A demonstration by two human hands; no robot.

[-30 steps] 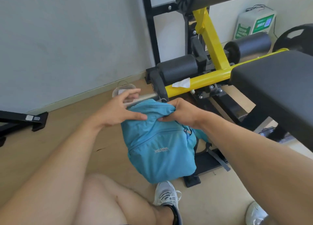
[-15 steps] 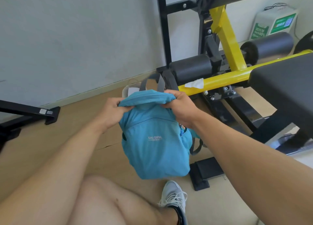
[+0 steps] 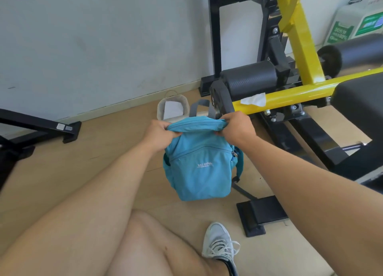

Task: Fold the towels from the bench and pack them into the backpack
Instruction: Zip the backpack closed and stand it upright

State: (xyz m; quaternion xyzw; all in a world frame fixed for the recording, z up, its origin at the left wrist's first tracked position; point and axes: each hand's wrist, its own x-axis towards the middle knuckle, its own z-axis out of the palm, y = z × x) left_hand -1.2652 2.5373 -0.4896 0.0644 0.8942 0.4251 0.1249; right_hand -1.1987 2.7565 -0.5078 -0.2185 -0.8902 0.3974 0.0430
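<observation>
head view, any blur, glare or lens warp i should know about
Head view: wide-angle warp bends the black upright and bulges the forearms at the edges; soft daylight with glare on the yellow bar; the backpack and both hands, left and right, look fairly sharp, though its logo stays too soft to read.

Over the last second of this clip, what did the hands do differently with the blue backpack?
The left hand, which lay loosely over the top of the blue fabric backpack, now grips its top edge at the left corner. The right hand kept its grip on the right corner. The top is now stretched flat between them. The backpack stays by the yellow-framed bench.
</observation>
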